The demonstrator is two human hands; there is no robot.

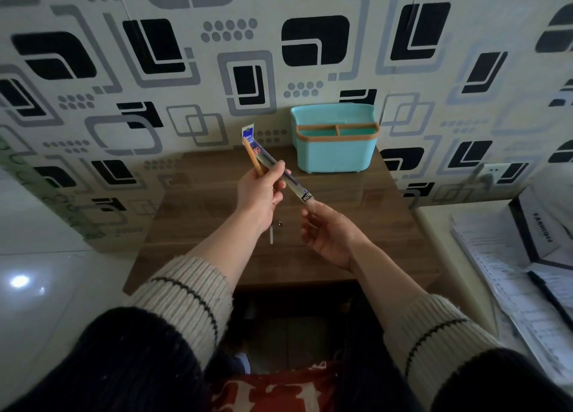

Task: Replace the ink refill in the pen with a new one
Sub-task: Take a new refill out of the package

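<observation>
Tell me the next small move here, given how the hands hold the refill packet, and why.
Probably the right hand pulls or tears open the lower end of the refill packet. The left hand grips the packet's middle together with an orange pen barrel, while right fingertips touch the bottom end. The packet looks sealed, and small parts lie on the table.

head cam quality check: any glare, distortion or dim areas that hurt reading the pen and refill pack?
Head view: strong wide-angle bend at the edges; glare spot on the floor at left and sheen on the table; lower frame dim. The refill pack and orange pen barrel in the left hand are lit but soft, print unreadable; the right hand pinches the pack's lower end.
</observation>
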